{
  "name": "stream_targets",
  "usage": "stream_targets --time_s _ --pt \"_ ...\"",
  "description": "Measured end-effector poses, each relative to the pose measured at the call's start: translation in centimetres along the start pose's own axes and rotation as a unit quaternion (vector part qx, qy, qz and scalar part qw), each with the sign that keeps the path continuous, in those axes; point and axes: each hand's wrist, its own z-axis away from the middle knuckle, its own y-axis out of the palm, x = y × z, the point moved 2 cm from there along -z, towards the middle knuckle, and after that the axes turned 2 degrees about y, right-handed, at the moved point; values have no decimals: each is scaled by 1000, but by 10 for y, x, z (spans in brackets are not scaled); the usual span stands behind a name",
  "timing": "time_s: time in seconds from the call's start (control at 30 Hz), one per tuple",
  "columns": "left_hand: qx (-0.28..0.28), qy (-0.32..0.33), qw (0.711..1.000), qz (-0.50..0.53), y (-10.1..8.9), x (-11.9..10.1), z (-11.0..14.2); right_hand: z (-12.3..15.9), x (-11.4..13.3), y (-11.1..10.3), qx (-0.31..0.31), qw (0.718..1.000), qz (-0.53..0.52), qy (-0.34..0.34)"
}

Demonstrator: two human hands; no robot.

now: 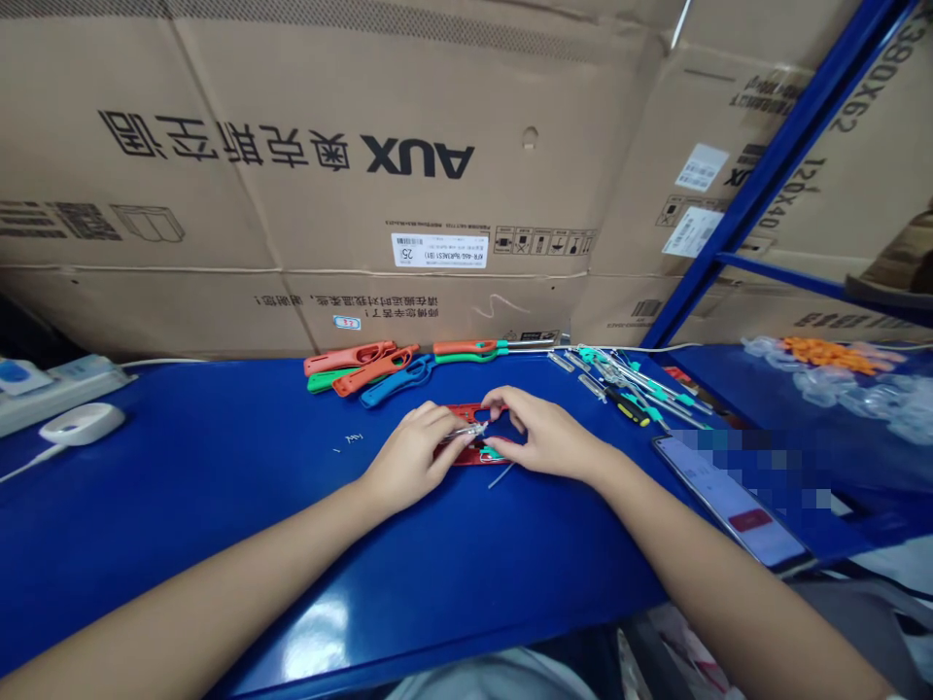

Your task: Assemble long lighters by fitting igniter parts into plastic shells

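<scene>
Two red lighter shell halves lie at the middle of the blue table, the upper red shell half (466,410) behind the lower red shell half (466,458). Between them, my left hand (415,455) pinches a small clear fuel tank (465,432) with a metallic end. My right hand (550,435) curves around the right end of the shells, thumb and index finger apart. Its thumb is beside a small green part (491,453) in the lower half; whether it touches is unclear. A thin grey rod (501,476) lies just below.
Coloured lighter shells (375,365) and an assembled-looking lighter (473,350) lie along the cardboard (292,224). Metal tubes with green parts (648,379) and a black-yellow screwdriver (628,406) are at right. Small screws (352,438), a phone (729,501) and a white charger (83,423) surround my hands.
</scene>
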Motion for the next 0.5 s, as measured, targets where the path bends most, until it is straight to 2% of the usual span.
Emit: stream_targets --time_s 0.07,0.13,0.2,0.37,0.43,0.5 --pt "-17 -28 999 31 -1 1 -1 2 -3 -5 44 998 -38 2" --pt "-28 -54 996 66 -2 1 -1 3 -3 -6 119 991 -63 -23" --pt "-31 -65 991 108 -4 1 -1 4 -3 -5 168 983 -66 -42" --pt "-46 -83 973 211 -6 3 0 2 -5 1 165 983 -78 -30" --pt "-20 -114 961 251 -2 6 0 0 -7 0 157 982 -101 0" --pt "22 -143 947 285 4 9 -1 0 -9 0 165 974 -140 61"
